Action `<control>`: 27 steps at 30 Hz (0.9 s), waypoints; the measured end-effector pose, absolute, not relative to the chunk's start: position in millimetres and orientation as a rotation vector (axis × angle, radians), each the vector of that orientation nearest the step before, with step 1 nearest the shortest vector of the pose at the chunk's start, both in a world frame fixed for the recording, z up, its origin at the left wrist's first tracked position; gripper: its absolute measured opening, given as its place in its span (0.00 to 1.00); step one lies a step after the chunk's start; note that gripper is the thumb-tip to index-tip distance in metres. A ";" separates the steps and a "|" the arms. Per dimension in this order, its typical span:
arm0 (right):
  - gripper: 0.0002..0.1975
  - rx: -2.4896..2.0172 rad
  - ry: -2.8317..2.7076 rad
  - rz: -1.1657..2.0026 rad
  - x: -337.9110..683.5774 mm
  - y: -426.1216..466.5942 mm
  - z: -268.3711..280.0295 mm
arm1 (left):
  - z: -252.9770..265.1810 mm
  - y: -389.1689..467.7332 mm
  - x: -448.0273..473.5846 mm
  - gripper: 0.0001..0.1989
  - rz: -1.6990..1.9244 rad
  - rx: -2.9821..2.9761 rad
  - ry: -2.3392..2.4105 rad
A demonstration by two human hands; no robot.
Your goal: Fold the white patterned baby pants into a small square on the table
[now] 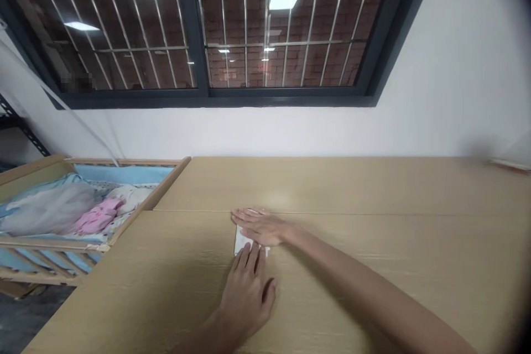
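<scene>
A small white piece, perhaps paper or tissue point(241, 240), lies flat on the light wood-coloured board surface point(373, 265). My right hand point(259, 227) rests flat across its upper part, fingers stretched out to the left and close to the seam in the board. Below it, my left hand point(248, 287) has its fingertips on the lower edge of the white piece, fingers extended and thumb apart. Neither hand is wrapped around anything. Much of the white piece is hidden under the fingers.
To the left stands a wooden crib point(143, 207) with blue lining, a pink cloth point(99, 215) and pale bedding inside. Behind the board is a white wall point(290, 133) with a dark-framed, barred window point(282, 97). A thin seam crosses the board.
</scene>
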State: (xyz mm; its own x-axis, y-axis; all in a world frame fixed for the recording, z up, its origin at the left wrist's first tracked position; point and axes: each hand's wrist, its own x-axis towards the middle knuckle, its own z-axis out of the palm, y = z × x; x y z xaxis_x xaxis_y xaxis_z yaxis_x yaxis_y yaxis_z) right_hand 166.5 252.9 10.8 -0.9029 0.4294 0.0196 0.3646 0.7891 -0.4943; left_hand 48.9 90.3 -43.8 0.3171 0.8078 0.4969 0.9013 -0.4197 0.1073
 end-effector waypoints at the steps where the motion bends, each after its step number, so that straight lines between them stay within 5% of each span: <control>1: 0.28 -0.645 -2.852 0.702 167.3 261.2 9.8 | -45.6 90.7 48.5 0.31 -0.723 -2.380 -1.565; 9: 0.31 -0.818 -2.784 0.604 174.5 292.6 0.2 | -50.5 90.0 50.2 0.31 -0.774 -2.388 -1.532; 14: 0.31 -0.963 -2.616 0.419 180.5 276.8 -1.7 | -28.5 109.3 20.5 0.16 -0.915 -2.307 -1.653; 22: 0.10 -1.108 -2.229 0.590 190.4 253.7 -4.5 | -4.2 148.6 -6.4 0.21 -0.295 -2.127 -2.252; 27: 0.11 -1.158 -2.134 0.531 190.3 230.4 -2.6 | -1.6 145.4 1.0 0.15 -0.266 -2.363 -2.246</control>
State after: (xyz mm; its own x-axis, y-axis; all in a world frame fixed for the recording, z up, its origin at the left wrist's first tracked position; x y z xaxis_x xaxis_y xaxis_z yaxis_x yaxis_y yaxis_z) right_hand 190.3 230.4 -2.6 -0.4034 0.8472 0.3456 0.5867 0.5293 -0.6128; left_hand 1.0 145.4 -1.6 0.0480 0.9984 0.0283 0.9774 -0.0528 0.2046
